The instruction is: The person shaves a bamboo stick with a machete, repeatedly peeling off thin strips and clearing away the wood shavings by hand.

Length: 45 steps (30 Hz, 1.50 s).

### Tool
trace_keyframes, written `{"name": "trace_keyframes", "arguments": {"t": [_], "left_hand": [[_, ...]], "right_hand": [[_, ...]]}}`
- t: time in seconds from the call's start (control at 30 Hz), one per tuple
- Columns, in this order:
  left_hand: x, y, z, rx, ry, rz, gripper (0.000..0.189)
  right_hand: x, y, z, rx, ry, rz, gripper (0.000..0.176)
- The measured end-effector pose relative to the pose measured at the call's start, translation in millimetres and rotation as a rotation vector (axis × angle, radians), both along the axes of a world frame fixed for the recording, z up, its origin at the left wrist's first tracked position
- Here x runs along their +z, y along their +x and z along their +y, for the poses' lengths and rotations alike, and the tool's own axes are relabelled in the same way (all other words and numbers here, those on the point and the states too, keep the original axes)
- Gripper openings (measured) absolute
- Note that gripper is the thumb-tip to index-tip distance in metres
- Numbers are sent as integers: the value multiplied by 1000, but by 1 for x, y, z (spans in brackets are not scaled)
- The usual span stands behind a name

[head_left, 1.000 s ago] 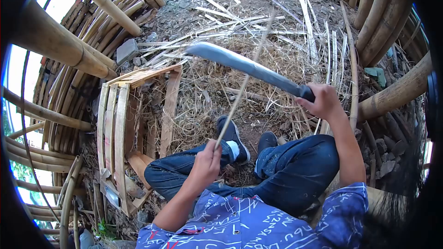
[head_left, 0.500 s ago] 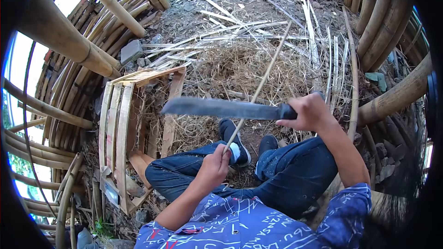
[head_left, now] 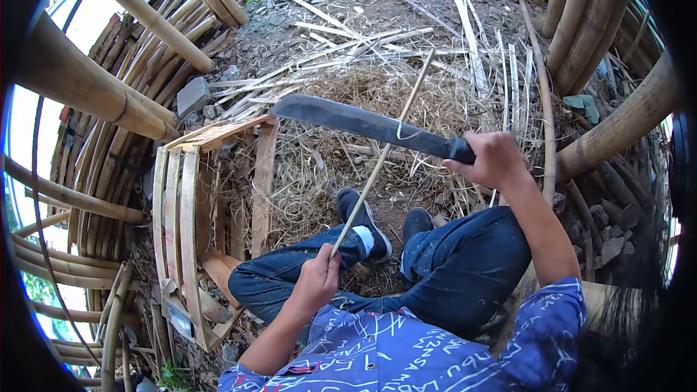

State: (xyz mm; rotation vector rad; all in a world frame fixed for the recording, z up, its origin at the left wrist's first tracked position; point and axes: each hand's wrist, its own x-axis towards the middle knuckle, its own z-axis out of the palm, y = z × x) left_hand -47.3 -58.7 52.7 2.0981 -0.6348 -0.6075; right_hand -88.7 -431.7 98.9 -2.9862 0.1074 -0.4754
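Observation:
My right hand (head_left: 496,160) is wrapped round the dark handle of a machete (head_left: 341,117), whose long blade points up and to the left. The blade lies across a thin bamboo strip (head_left: 372,180), with a small pale curl of shaving at the crossing. Low in the view, my left hand (head_left: 317,278) is closed round the near end of the strip, which slants up and away to the right. Shavings (head_left: 305,189) cover the ground beneath both hands.
A wooden crate (head_left: 190,210) stands on the left, near my knee. Split bamboo strips (head_left: 327,62) lie scattered ahead beside a grey block (head_left: 193,96). Thick bamboo poles (head_left: 588,22) line the right side, and others slant along the left.
The machete's tip has swung upward, and its blade now meets the strip higher up, where a shaving curls. My left hand has moved slightly left and down with the strip.

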Motion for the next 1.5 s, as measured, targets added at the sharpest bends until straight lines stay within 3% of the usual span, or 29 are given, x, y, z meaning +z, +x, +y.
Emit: {"name": "trace_keyframes", "arguments": {"t": [0.17, 0.23, 0.37, 0.5, 0.63, 0.73, 0.8, 0.97, 1.13, 1.23, 1.4, 1.43, 1.5], "left_hand": [[8, -4, -7, -9, 25, 29, 7], [7, -7, -1, -6, 19, 21, 7], [10, -8, 23, 38, 45, -8, 7], [15, -2, 20, -15, 103, -14, 8], [6, -7, 13, -25, 94, 40, 9], [7, -10, 8, -9, 66, 52, 8], [9, -11, 14, 13, 82, 46, 9], [19, -10, 37, 42, 124, 42, 10], [9, -9, 36, -24, 138, 44, 9], [8, -11, 27, -20, 145, 70, 10], [13, -15, 25, 2, 125, 67, 9], [14, -15, 31, 19, 160, 95, 9], [9, -20, 53, 32, 174, 61, 9]], "right_hand": [[11, 10, 23, 111, 86, 86, 58], [15, 12, 25, 195, -25, 60, 58], [5, 10, -1, -18, 68, -33, 59], [4, 4, -3, -42, -19, -31, 59], [9, 0, 7, -51, 66, 24, 56], [6, 6, 16, 132, 65, 108, 54], [8, 11, 14, 137, 50, 64, 55], [-2, 5, -8, -54, 44, 3, 58], [-5, -3, -9, -83, -63, 68, 61], [-7, 1, 4, 1, 95, 93, 60], [-2, 15, 31, 331, -54, 119, 56], [-2, 16, 27, 327, -49, 114, 56], [-5, 20, 8, 109, 77, 119, 56]]}}
